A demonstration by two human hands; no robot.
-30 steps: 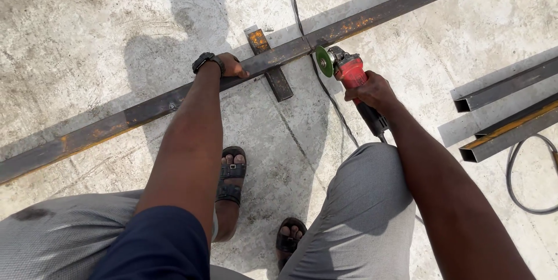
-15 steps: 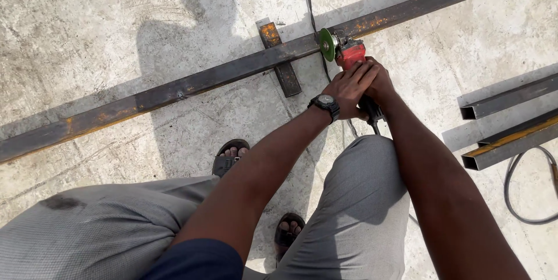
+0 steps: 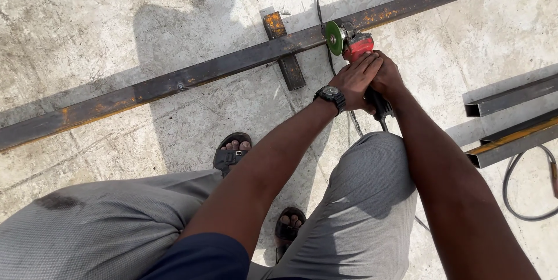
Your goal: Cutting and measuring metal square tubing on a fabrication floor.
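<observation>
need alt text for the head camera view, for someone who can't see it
Both hands, left hand over right hand, grip a red angle grinder whose green disc meets a long rusty steel bar lying on a concrete floor. More steel tubes lie to the right.

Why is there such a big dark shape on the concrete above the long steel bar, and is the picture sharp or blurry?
Head view: hard sunlight from behind the person throws their shadow across the concrete floor and the long steel bar; the picture is sharp, with the left hand and right hand crisp on the red angle grinder; no glare, though the pale floor looks bright.
</observation>
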